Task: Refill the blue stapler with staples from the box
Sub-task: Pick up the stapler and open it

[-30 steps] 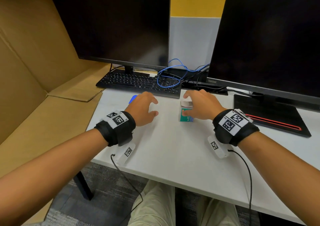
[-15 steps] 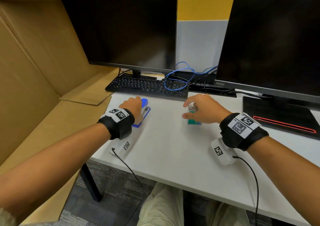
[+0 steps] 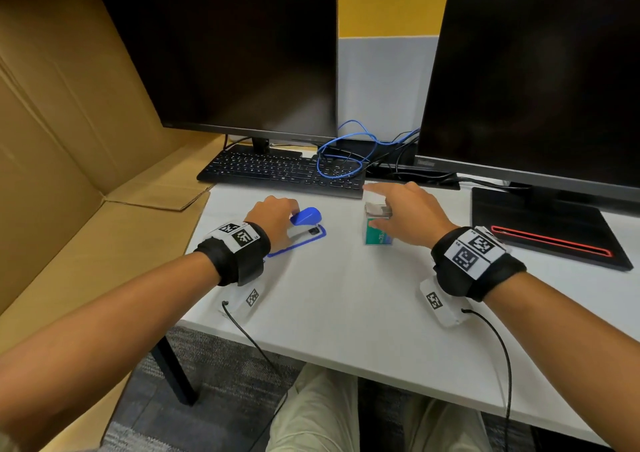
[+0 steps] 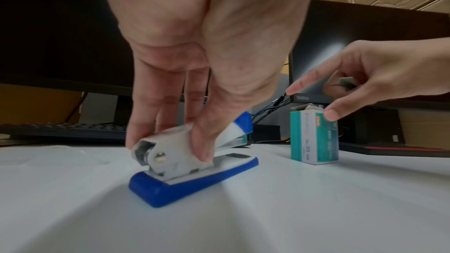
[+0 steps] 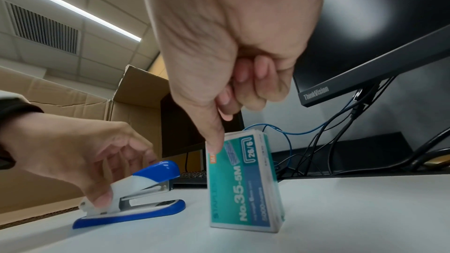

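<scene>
The blue and white stapler point(image 3: 306, 216) lies on the white desk point(image 3: 346, 295), its nose raised off the blue base point(image 4: 194, 178). My left hand point(image 3: 277, 214) pinches the white rear body point(image 4: 170, 149) between thumb and fingers. To its right the teal staple box point(image 3: 378, 237) stands upright with its top open point(image 4: 314, 138). My right hand point(image 3: 398, 216) is over the box. Its thumb point(image 5: 214, 145) presses on the front face. Its curled fingers hold a small grey block, seemingly a strip of staples point(image 4: 348, 82), just above the opening.
A black keyboard point(image 3: 277, 171) and tangled blue and black cables point(image 3: 349, 153) lie behind the stapler. Two dark monitors point(image 3: 242, 56) stand at the back. A black stand with a red stripe point(image 3: 547, 237) is at the right. Cardboard point(image 3: 69, 140) walls off the left.
My left hand has dropped from hovering over the stapler to pinching its rear, uncovering the blue nose. My right hand stays at the box, with the grey block now above the opening.
</scene>
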Tool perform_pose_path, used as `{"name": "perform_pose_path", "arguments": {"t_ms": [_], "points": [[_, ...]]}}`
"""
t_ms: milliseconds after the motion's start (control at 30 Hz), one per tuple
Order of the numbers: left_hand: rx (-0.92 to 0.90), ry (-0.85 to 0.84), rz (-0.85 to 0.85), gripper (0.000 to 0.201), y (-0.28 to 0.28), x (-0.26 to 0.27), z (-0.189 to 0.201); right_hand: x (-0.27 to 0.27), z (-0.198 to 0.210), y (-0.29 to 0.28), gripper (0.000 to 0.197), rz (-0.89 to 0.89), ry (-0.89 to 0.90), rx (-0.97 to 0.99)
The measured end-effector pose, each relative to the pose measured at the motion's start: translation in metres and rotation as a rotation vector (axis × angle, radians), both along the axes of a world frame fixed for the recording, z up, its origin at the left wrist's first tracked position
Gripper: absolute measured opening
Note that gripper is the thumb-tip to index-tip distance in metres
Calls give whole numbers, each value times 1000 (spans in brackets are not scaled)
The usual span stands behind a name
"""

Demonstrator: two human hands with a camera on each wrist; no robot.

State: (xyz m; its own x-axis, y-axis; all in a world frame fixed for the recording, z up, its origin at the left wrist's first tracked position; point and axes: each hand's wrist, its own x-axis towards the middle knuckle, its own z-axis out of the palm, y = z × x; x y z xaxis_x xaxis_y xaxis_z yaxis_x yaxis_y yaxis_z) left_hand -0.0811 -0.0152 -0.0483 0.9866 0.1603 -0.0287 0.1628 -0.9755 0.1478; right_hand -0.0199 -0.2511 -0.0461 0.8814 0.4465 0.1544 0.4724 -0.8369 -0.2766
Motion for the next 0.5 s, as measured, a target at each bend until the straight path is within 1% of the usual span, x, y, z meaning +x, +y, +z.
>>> {"name": "perform_pose_path", "arguments": {"t_ms": [67,167,333,400,500], "points": [[-13,-5,-40,42,-8,-1,0,3,-3,-3,53,-55,-25,-19],[-27,-9,-93,45,-18,-1,-2,9,-11,-9,36,-80,-69,-87],[-48,-9,-184,48,-36,3,-4,14,-10,-19,24,-122,-106,-117],[-44,-16,-224,48,-46,4,-5,16,-7,-22,24,-137,-106,-129],[-46,-4,-287,48,-60,6,-3,20,-2,-24,33,-126,-85,-174]]}}
